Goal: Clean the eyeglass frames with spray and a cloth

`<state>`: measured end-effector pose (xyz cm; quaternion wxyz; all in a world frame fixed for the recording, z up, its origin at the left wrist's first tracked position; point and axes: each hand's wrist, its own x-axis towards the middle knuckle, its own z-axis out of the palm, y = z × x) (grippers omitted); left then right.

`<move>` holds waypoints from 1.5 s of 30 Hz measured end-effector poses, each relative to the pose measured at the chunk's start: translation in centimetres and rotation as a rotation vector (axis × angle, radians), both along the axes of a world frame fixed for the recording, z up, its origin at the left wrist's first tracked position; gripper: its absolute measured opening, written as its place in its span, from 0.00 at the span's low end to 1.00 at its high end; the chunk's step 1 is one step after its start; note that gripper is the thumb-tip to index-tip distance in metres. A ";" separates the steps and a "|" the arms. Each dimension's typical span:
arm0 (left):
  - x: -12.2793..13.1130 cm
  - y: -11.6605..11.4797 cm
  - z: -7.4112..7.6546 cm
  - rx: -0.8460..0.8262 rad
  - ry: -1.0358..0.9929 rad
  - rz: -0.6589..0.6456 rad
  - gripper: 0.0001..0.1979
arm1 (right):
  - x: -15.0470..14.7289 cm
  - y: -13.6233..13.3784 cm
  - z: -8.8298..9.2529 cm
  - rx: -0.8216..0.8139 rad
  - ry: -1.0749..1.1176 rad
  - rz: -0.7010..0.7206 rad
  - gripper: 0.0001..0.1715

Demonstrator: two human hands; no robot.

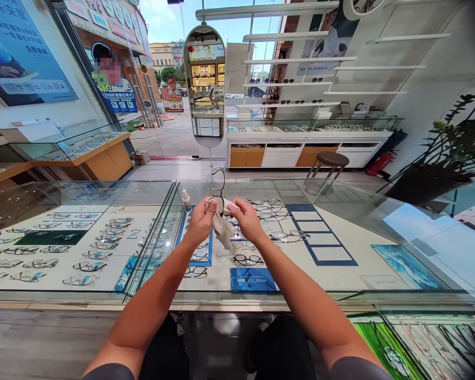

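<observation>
Above the glass counter, my left hand (pixel 200 220) is closed, pinching a pale cleaning cloth (pixel 222 234) against a pair of eyeglasses (pixel 224 182). The thin dark frame stands on edge between my hands, one rim pointing up and away. My right hand (pixel 246 217) is closed at the near rim of the same glasses, with whitish material by its fingertips. The cloth hangs down between both hands and hides part of the lower lens. Just beyond my left hand, a small white spray bottle (pixel 186 200) stands upright on the counter.
Rows of eyeglasses (pixel 116 227) lie in the glass display counter (pixel 206 296). Dark-framed glasses (pixel 248 259) and a blue card (pixel 253 279) lie below my hands, a blue-bordered tray (pixel 336 262) to the right. Beyond are an oval mirror (pixel 205 87) and a stool (pixel 332 158).
</observation>
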<state>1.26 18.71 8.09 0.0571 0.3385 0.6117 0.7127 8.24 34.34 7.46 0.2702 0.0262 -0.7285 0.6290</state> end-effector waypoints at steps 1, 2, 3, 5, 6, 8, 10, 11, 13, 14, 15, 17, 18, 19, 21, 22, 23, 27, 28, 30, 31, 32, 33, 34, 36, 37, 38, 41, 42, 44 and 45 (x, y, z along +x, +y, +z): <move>0.0 0.0 0.0 -0.004 -0.017 -0.025 0.29 | 0.0 0.0 -0.1 -0.022 0.004 0.007 0.25; 0.1 0.0 -0.1 -0.012 -0.029 -0.049 0.29 | -0.1 -0.1 -0.1 -0.063 0.010 0.018 0.23; 0.2 0.0 -0.1 -0.024 -0.034 -0.069 0.28 | -0.1 -0.1 -0.1 -0.108 0.016 0.031 0.23; 0.4 0.1 -0.2 -0.048 -0.017 -0.087 0.27 | -0.1 -0.3 0.0 -0.175 0.031 0.056 0.23; 0.5 0.1 -0.3 -0.056 0.002 -0.080 0.27 | -0.1 -0.4 0.1 -0.190 0.040 0.066 0.23; 0.7 0.2 -0.4 -0.062 0.048 -0.045 0.27 | 0.0 -0.5 0.2 -0.206 0.066 0.071 0.22; 0.7 0.3 -0.5 -0.063 0.082 -0.003 0.28 | 0.1 -0.6 0.3 -0.217 0.081 0.073 0.22; 0.7 0.3 -0.5 -0.064 0.091 0.009 0.28 | 0.1 -0.6 0.3 -0.230 0.080 0.074 0.22; 0.7 0.4 -0.6 -0.064 0.093 0.018 0.28 | 0.1 -0.7 0.3 -0.278 0.067 0.061 0.21; 0.7 0.4 -0.6 -0.063 0.092 0.018 0.29 | 0.0 -0.7 0.2 -0.304 0.058 0.053 0.20; 0.7 0.4 -0.6 -0.063 0.093 0.017 0.29 | 0.0 -0.7 0.2 -0.329 0.050 0.046 0.20; 0.7 0.3 -0.5 -0.076 0.105 0.007 0.30 | -0.2 -0.6 0.0 -0.370 0.037 0.045 0.19; 0.6 0.3 -0.5 -0.090 0.114 -0.003 0.30 | -0.3 -0.5 0.0 -0.388 0.031 0.051 0.19; 0.6 0.2 -0.5 -0.108 0.121 -0.018 0.30 | -0.4 -0.5 -0.1 -0.414 0.027 0.055 0.18; 0.4 0.1 -0.5 -0.139 0.121 -0.064 0.29 | -0.5 -0.3 -0.2 -0.480 0.016 0.064 0.19; 0.3 0.1 -0.6 -0.147 0.117 -0.088 0.28 | -0.6 -0.3 -0.2 -0.512 0.008 0.069 0.19; 0.2 0.1 -0.6 -0.151 0.111 -0.107 0.27 | -0.6 -0.2 -0.1 -0.541 -0.002 0.075 0.20; 0.5 0.3 -0.9 -0.130 0.041 -0.115 0.26 | -0.3 -0.4 0.2 -0.589 -0.081 0.117 0.21; 0.7 0.4 -1.0 -0.118 0.006 -0.112 0.26 | -0.2 -0.5 0.3 -0.589 -0.103 0.128 0.21; 1.1 0.6 -1.0 -0.093 -0.057 -0.099 0.27 | 0.0 -0.8 0.3 -0.581 -0.124 0.141 0.21; 1.3 0.6 -1.1 -0.081 -0.074 -0.084 0.27 | 0.0 -0.9 0.3 -0.576 -0.122 0.145 0.21; 1.3 0.7 -1.1 -0.071 -0.076 -0.061 0.27 | 0.0 -1.0 0.3 -0.570 -0.115 0.151 0.22; 1.4 0.7 -1.1 -0.063 -0.064 -0.030 0.27 | 0.0 -1.1 0.2 -0.566 -0.106 0.157 0.23; 1.3 0.7 -1.1 -0.052 -0.043 0.006 0.28 | 0.0 -1.2 0.1 -0.569 -0.100 0.164 0.23; 1.0 0.6 -1.0 -0.036 0.002 0.056 0.30 | -0.2 -1.4 0.0 -0.595 -0.106 0.184 0.24; 0.8 0.6 -1.0 -0.034 0.014 0.056 0.30 | -0.2 -1.5 -0.1 -0.616 -0.116 0.192 0.24; 0.6 0.5 -0.9 -0.038 0.016 0.035 0.31 | -0.3 -1.5 -0.1 -0.638 -0.128 0.198 0.25; -0.1 0.4 -0.7 -0.079 -0.021 -0.104 0.33 | -0.5 -1.1 -0.1 -0.688 -0.154 0.194 0.28; -0.3 0.4 -0.7 -0.092 -0.034 -0.141 0.33 | -0.5 -0.8 0.0 -0.700 -0.151 0.185 0.29; -0.7 0.3 -0.7 -0.092 -0.064 -0.165 0.34 | -0.6 -0.3 0.1 -0.715 -0.133 0.159 0.29; -1.0 0.2 -0.7 -0.081 -0.088 -0.158 0.34 | -0.6 0.0 0.2 -0.712 -0.120 0.146 0.28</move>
